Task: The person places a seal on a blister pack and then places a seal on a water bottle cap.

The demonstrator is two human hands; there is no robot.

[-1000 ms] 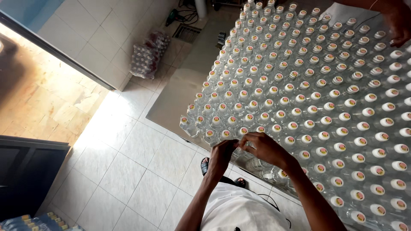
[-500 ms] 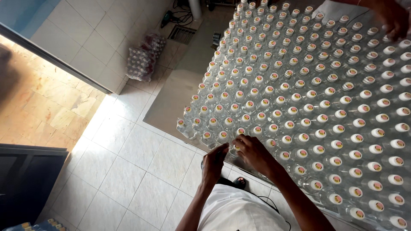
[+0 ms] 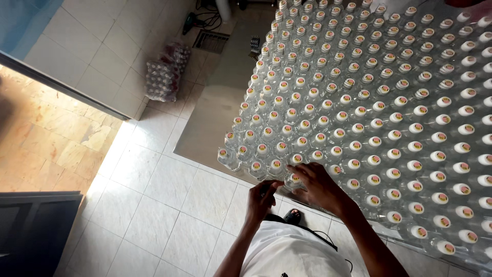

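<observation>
A big block of clear plastic bottles (image 3: 379,107) with white caps stands packed in rows on a table and fills the right half of the view. My right hand (image 3: 319,188) reaches to the near edge of the block, its fingers closed round one clear bottle (image 3: 294,179) in the front row. My left hand (image 3: 260,199) is just left of that bottle with its fingers curled towards it; whether it grips anything is hidden. My white shirt (image 3: 294,254) shows below.
White tiled floor (image 3: 154,205) lies left of the table edge (image 3: 200,154). Shrink-wrapped bottle packs (image 3: 163,77) sit on the floor at the back. A dark door frame (image 3: 61,84) opens onto brown tiles. Another person's hand (image 3: 471,4) shows at the top right.
Both my hands have stayed at the block's near edge and shifted a little along the front row. The left hand has come closer to the right. The view has tilted slightly.
</observation>
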